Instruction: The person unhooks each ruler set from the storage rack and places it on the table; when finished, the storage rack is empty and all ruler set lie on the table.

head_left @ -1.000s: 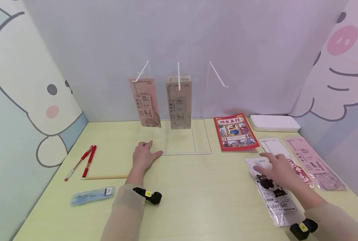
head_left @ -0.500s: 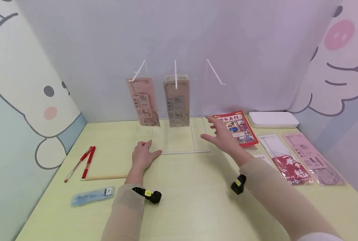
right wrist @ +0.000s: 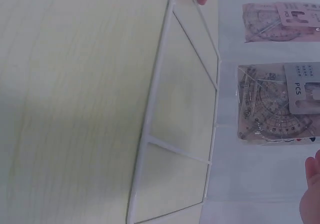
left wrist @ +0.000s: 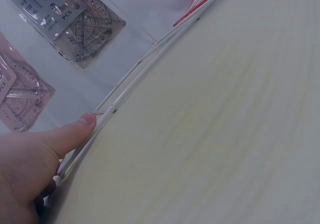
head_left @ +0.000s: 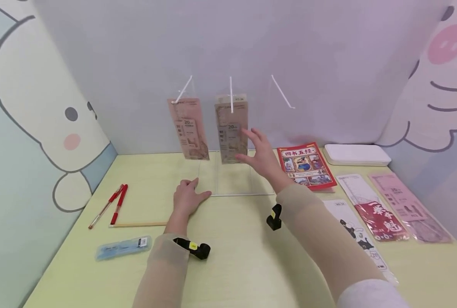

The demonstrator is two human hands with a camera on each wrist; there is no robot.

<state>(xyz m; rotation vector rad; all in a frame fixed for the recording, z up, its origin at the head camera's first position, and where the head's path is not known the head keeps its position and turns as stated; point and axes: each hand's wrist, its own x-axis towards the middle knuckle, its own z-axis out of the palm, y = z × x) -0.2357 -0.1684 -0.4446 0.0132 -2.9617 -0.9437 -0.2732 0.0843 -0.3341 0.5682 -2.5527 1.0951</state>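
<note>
A white wire display rack stands at the back of the table. Its base corner is gripped by my left hand, thumb over the wire. From the left hook hangs a pink ruler set pack. On the middle hook is a grey-brown ruler set pack, with a paler one behind it. My right hand is at that pack's lower right side, fingers spread; in the right wrist view a gap separates hand and pack. The right hook bears nothing.
At right lie a red comic book, a white case and several ruler packs, one with black cats, one red-and-white, one pink. Left are red pens, a pencil and a blue case.
My right hand has left the black-cat ruler pack and moved left and up to beside the middle hanging pack. My left hand has stayed at the rack's base corner.
</note>
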